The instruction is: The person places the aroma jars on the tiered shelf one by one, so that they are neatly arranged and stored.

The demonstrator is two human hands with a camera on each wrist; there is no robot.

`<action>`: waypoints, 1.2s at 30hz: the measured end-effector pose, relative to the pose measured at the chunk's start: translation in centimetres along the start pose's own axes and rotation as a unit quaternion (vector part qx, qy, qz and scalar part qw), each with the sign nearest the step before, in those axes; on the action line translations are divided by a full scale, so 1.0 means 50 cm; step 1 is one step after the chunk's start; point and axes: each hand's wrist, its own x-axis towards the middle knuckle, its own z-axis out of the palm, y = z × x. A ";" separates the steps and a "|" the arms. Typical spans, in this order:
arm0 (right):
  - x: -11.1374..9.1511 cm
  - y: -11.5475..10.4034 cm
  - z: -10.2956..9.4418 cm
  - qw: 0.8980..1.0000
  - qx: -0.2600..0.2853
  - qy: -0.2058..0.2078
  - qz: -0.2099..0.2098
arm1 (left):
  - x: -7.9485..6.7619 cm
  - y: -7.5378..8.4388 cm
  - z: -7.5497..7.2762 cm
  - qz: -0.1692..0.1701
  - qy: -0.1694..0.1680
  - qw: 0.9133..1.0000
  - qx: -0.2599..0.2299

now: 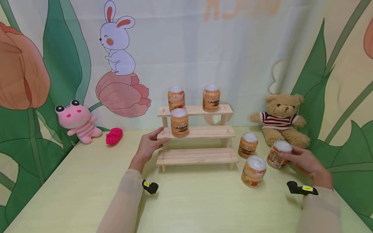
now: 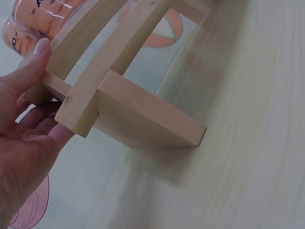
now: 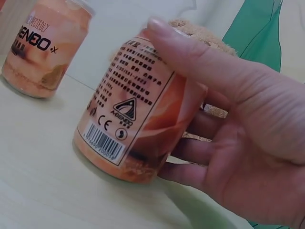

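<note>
A three-tier wooden display shelf [image 1: 198, 156] stands on the table. My left hand [image 1: 147, 145] grips the left end of its middle tier, thumb on the upper side and fingers curled below, as the left wrist view shows. On that tier, near its left end, is an orange-labelled can [image 1: 179, 123]; two similar cans [image 1: 176, 98] sit on the top tier. Right of the shelf, my right hand [image 1: 309, 163] holds another such can [image 3: 133, 105], thumb across its front near the top and fingers behind. Two more cans, a rear one [image 1: 248, 145] and a front one [image 1: 254, 171], stand between it and the shelf.
A teddy bear [image 1: 281, 119] in a striped shirt sits behind the right hand. At the far left are a pink frog plush [image 1: 78, 121] and a bright pink bundle of yarn [image 1: 114, 136]. A printed curtain [image 1: 180, 48] hangs behind the table [image 1: 209, 204].
</note>
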 end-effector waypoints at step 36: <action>-0.018 -0.266 0.084 0.987 0.047 0.144 -0.050 | 0.003 -0.004 0.002 0.011 -0.008 1.000 -0.007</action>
